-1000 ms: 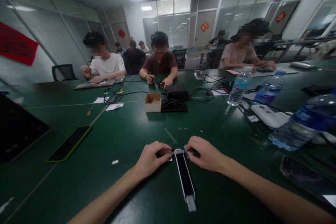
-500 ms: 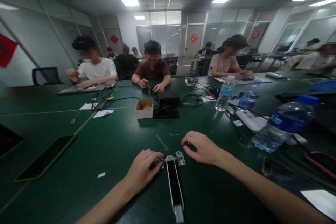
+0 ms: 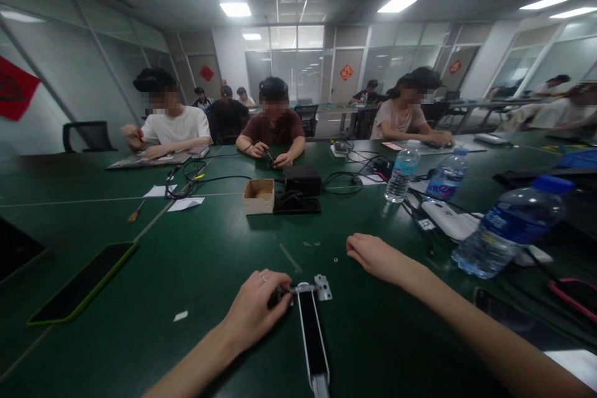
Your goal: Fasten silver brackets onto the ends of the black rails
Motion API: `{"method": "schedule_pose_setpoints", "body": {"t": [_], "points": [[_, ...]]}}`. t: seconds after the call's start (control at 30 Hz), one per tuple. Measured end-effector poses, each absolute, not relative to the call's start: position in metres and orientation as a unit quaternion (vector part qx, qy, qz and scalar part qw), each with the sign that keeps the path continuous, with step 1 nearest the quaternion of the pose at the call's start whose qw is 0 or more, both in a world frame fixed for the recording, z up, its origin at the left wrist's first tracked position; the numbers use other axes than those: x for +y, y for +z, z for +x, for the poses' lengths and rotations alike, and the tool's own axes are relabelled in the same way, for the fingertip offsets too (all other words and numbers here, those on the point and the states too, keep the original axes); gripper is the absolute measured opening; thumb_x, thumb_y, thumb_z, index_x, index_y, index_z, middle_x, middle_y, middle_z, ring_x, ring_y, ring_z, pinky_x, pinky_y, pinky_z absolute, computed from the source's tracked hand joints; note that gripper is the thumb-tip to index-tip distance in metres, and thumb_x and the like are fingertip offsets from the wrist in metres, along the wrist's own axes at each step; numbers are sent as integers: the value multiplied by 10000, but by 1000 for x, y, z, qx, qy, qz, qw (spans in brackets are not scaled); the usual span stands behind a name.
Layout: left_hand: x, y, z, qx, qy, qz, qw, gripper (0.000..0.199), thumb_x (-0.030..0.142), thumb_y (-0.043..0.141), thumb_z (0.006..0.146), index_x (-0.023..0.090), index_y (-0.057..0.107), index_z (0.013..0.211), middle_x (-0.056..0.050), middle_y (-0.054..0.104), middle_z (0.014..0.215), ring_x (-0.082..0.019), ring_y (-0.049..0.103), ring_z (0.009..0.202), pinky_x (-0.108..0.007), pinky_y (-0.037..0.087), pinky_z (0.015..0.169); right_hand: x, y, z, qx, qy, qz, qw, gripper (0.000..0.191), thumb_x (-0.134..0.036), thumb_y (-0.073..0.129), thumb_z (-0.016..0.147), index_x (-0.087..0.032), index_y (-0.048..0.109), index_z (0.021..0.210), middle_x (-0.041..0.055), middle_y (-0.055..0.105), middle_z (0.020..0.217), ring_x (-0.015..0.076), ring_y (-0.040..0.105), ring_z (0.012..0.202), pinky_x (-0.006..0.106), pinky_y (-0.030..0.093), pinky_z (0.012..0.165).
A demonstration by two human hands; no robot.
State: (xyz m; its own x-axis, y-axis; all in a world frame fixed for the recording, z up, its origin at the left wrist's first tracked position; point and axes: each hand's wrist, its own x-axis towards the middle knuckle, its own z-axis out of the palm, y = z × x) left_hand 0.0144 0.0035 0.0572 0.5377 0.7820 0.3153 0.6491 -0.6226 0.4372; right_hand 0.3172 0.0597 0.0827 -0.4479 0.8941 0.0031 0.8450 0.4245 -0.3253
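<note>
A long narrow device with a black face and silver edges (image 3: 313, 336) lies on the table in front of me, with a metal crossbar at its far end. On that crossbar's right side sits a metal bracket plate (image 3: 323, 287) with holes. My left hand (image 3: 259, 305), a ring on one finger, pinches the crossbar's left end, where fingers partly hide the metal. My right hand (image 3: 380, 258) rests to the right, apart from the device, fingers pressed together; whatever they might hold is hidden. A tiny ring-shaped piece, like a nut (image 3: 335, 259), lies left of it.
A small open cardboard box (image 3: 259, 198) stands beside a black device (image 3: 301, 180). Water bottles (image 3: 513, 224) and cables are on the right. At left lie a green-edged phone (image 3: 84, 283) and a small brush (image 3: 136, 212). Several people sit across the table.
My right hand has moved right, away from the bracket, and its fingers have come together. The small nut-like piece now shows on the table. My left hand stays on the crossbar.
</note>
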Motion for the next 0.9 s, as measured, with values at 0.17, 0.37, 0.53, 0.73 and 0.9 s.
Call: {"method": "schedule_pose_setpoints", "body": {"t": [0.17, 0.37, 0.53, 0.73, 0.9], "points": [[3, 58, 16, 422, 247, 864, 125, 89, 204, 515, 865, 196, 571, 933, -24, 628, 821, -186, 575, 746, -301, 428, 680, 35, 97, 290, -840, 274, -451, 127, 93, -247, 541, 909, -190, 610, 936, 22, 618, 882, 134, 577, 707, 247, 469, 606], [2, 60, 17, 439, 221, 862, 122, 91, 213, 496, 866, 189, 572, 910, -27, 613, 794, -190, 556, 726, -305, 413, 664, 24, 86, 270, -829, 355, -401, 161, 127, -224, 604, 869, -177, 638, 982, 1, 621, 861, 103, 559, 673, 208, 467, 578], [2, 60, 19, 440, 202, 866, 124, 107, 203, 485, 867, 193, 577, 919, -25, 618, 793, -184, 549, 727, -303, 408, 670, 26, 80, 273, -827, 358, -391, 183, 124, -244, 611, 873, -183, 656, 970, 3, 627, 875, 107, 568, 694, 227, 483, 623], [1, 61, 19, 438, 197, 868, 127, 117, 214, 475, 870, 191, 580, 916, -26, 613, 774, -186, 545, 712, -304, 399, 659, 27, 82, 272, -819, 376, -396, 180, 129, -266, 629, 865, -188, 666, 961, -5, 630, 846, 106, 563, 680, 223, 470, 608], [1, 62, 20, 436, 192, 871, 121, 123, 212, 465, 873, 187, 579, 913, -27, 611, 770, -188, 546, 702, -307, 398, 657, 26, 83, 270, -809, 388, -408, 171, 125, -247, 629, 865, -179, 666, 963, -7, 637, 832, 103, 565, 666, 210, 461, 579]]}}
